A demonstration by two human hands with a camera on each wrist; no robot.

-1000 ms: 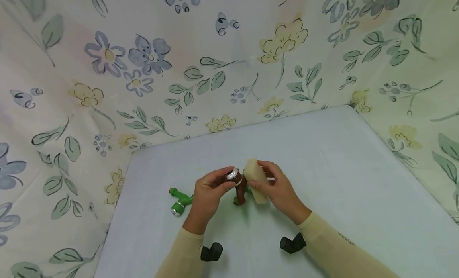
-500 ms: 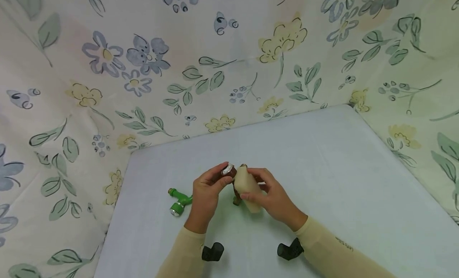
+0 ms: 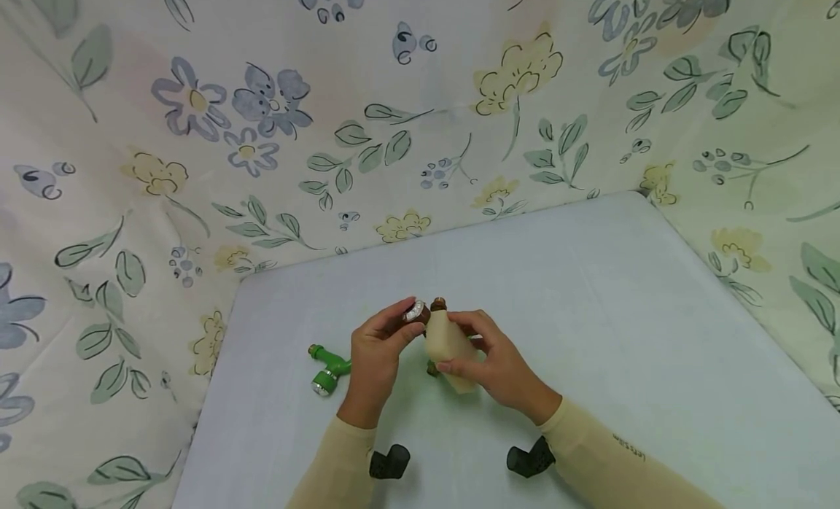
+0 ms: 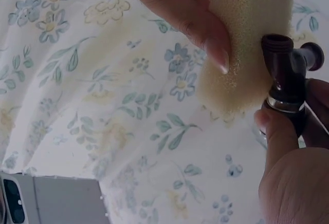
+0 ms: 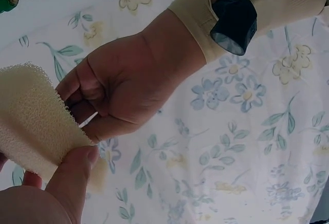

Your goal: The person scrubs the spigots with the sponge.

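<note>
My left hand point(image 3: 376, 354) pinches a brown tap point(image 4: 281, 67) by its knob, which has a silvery cap point(image 3: 415, 312) in the head view. Against the tap's body my right hand point(image 3: 499, 359) holds a beige sponge point(image 3: 449, 341), thumb on the near face and fingers behind. One end of the brown tap point(image 3: 438, 303) pokes out above the sponge; most of its body is hidden behind it. In the left wrist view the sponge point(image 4: 244, 49) overlaps the tap's side, below the right thumb point(image 4: 216, 54). The right wrist view shows the sponge's porous face point(image 5: 31, 111).
A green tap point(image 3: 328, 369) lies on the white table point(image 3: 558, 290), left of my left hand. A green piece with a brassy end point(image 3: 432, 368) shows under the sponge. Black camera mounts point(image 3: 390, 461) sit at both wrists. Flowered cloth point(image 3: 420, 130) hangs around the table.
The sponge has moved left and down across the tap, covering its body. The tap has turned slightly, so one end shows above the sponge. My left hand has shifted a little left.
</note>
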